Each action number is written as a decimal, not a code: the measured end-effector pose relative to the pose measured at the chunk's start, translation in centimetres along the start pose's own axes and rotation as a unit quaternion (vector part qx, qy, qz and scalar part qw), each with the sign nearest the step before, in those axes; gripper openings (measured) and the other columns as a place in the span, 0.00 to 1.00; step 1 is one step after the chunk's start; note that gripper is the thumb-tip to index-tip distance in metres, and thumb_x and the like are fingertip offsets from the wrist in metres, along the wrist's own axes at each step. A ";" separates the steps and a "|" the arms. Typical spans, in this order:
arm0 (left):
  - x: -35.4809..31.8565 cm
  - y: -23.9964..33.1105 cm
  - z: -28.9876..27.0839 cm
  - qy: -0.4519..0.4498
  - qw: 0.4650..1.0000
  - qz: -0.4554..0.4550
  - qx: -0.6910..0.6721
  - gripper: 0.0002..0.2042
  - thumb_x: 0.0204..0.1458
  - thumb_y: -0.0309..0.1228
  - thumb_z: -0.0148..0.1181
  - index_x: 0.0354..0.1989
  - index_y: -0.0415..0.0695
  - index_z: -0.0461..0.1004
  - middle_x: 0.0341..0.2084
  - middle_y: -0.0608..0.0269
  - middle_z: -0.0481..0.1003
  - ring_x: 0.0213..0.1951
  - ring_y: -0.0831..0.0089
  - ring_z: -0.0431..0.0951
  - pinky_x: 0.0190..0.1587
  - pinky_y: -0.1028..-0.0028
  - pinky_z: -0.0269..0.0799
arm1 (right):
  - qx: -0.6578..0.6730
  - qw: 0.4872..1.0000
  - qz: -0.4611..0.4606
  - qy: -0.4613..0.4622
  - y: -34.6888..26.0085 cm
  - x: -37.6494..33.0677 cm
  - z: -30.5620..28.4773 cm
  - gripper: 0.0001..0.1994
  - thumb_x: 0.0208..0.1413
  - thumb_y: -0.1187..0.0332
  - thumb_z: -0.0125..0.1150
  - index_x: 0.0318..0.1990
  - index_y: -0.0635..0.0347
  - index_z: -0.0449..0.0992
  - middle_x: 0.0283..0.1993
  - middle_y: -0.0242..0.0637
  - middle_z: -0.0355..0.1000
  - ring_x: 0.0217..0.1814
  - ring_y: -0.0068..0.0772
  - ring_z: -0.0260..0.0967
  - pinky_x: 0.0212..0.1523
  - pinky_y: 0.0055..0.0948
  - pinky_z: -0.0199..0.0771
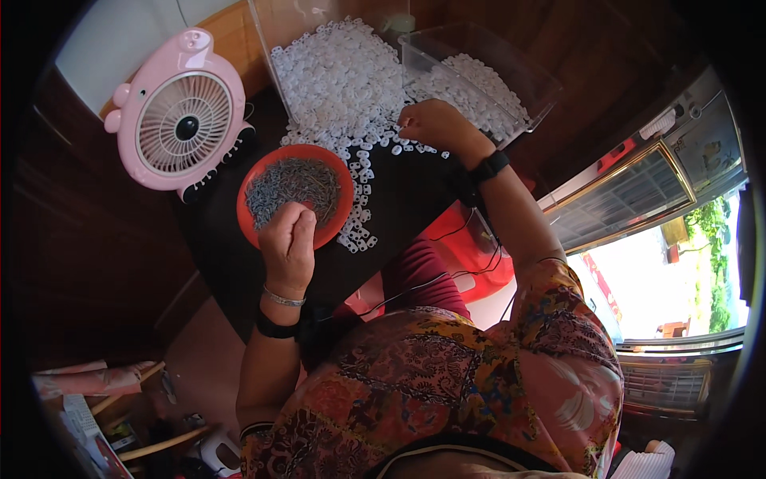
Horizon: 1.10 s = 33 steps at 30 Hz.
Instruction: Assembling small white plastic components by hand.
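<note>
My left hand is closed over the near rim of a red bowl, its thumb pressed against the curled fingers. Many thin grey metal pieces, like small nails or screws, fill the bowl. My right hand is at the front of a large heap of small white plastic pieces, with its fingers curled inward. What either hand holds, if anything, is hidden. More white plastic pieces with small holes lie in a strip along the bowl's right side.
A pink animal-shaped fan stands left of the bowl on the black tabletop. A clear plastic bin holds more white pieces at the back right. Below the table edge are a red stool and a dark cable.
</note>
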<state>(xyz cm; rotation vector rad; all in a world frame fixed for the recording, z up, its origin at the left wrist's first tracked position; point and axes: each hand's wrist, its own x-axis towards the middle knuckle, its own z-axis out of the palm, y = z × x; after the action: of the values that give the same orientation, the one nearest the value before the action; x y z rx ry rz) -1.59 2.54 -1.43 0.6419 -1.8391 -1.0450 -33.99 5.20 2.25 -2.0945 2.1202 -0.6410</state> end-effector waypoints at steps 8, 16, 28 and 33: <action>0.3 0.6 0.1 0.002 0.999 0.032 0.022 0.08 0.52 0.26 0.51 0.23 0.35 0.68 0.17 0.54 0.66 0.20 0.62 0.69 0.25 0.69 0.62 | -0.165 0.984 0.020 -0.056 2.3 3.8 4.4 0.11 0.42 0.60 0.60 0.31 0.55 0.77 0.33 0.42 0.75 0.38 0.47 0.72 0.40 0.42 0.71; 0.2 0.6 0.0 0.007 0.999 0.029 0.025 0.07 0.51 0.26 0.51 0.23 0.36 0.68 0.17 0.53 0.67 0.21 0.59 0.71 0.25 0.69 0.64 | -0.084 0.996 0.029 0.008 2.1 4.3 3.0 0.11 0.44 0.61 0.56 0.32 0.54 0.79 0.34 0.43 0.76 0.40 0.47 0.73 0.42 0.42 0.71; 0.2 0.2 -0.1 0.018 0.998 0.044 0.043 0.08 0.51 0.27 0.52 0.23 0.38 0.68 0.16 0.52 0.67 0.21 0.55 0.71 0.24 0.66 0.64 | -0.135 0.990 -0.026 -0.032 3.2 5.3 5.0 0.10 0.43 0.62 0.58 0.29 0.57 0.78 0.30 0.44 0.75 0.36 0.47 0.72 0.39 0.42 0.71; 0.4 0.5 -0.1 0.021 0.998 0.051 0.041 0.08 0.51 0.28 0.51 0.23 0.38 0.68 0.17 0.52 0.68 0.22 0.54 0.71 0.25 0.65 0.65 | -0.165 0.985 0.045 0.033 3.7 4.9 3.5 0.10 0.41 0.61 0.60 0.28 0.56 0.78 0.30 0.41 0.75 0.36 0.45 0.73 0.38 0.40 0.71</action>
<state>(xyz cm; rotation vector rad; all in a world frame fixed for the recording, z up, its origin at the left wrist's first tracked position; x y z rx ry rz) -1.68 2.47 -0.84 0.6081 -1.8669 -0.8868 -36.50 -0.52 -1.12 -2.1403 2.4893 -0.3738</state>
